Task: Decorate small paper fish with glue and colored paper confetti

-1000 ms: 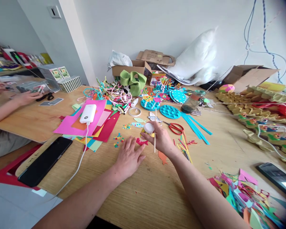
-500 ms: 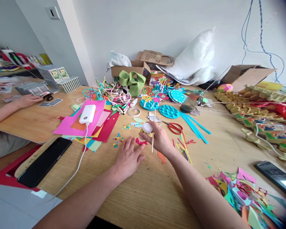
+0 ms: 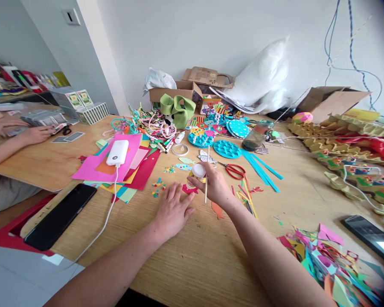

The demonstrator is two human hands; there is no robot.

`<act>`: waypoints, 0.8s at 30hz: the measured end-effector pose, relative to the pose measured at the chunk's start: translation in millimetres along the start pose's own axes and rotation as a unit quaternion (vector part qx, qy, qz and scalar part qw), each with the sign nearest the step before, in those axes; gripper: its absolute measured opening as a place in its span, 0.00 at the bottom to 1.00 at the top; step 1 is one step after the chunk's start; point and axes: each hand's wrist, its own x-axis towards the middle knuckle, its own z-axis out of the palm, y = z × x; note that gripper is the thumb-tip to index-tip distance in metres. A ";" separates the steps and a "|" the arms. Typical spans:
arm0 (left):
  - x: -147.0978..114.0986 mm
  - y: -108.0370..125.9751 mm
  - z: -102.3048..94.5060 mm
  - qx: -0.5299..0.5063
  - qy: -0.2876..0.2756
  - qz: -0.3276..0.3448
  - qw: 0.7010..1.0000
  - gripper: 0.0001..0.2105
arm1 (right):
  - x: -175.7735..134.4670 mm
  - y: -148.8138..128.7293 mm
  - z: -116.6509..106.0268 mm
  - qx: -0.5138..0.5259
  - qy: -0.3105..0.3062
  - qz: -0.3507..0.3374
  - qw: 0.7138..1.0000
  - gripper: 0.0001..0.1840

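Lying left of a red-pink paper cut-out (image 3: 190, 190): small multicoloured round bits (image 3: 159, 186). Left hand (image 3: 173, 211) flat at the cut-out's near edge, fingers apart, apparently steadying it. Right hand (image 3: 216, 184) clamped on a yellow-sided, white-topped cylindrical container (image 3: 198, 171) and slim pale stick (image 3: 206, 187), over the cut-out's far edge; contact unclear. Step looks like container work; next calls for light, accurate placing.

your small yellowish tub (image 3: 198, 172), white top facing you, gripped in your right fingers (image 3: 210, 169), your straight pale stick (image 3: 206, 192) held alongside, your pink-red paper cutout (image 3: 190, 189), flat on the tabletop (image 3: 192, 243) beside your left fingers (image 3: 172, 192)
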 end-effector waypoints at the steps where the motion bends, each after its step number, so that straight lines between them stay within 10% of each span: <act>1: 0.2 0.0 -0.2 -0.001 -0.002 -0.001 1.000 0.21 | 0.2 -0.3 -0.4 -0.004 0.001 -0.001 1.000 0.21; 24: 0.4 0.7 -2.8 -0.002 -0.012 0.001 1.000 0.21 | 1.2 -2.2 1.8 0.002 0.011 0.047 0.999 0.19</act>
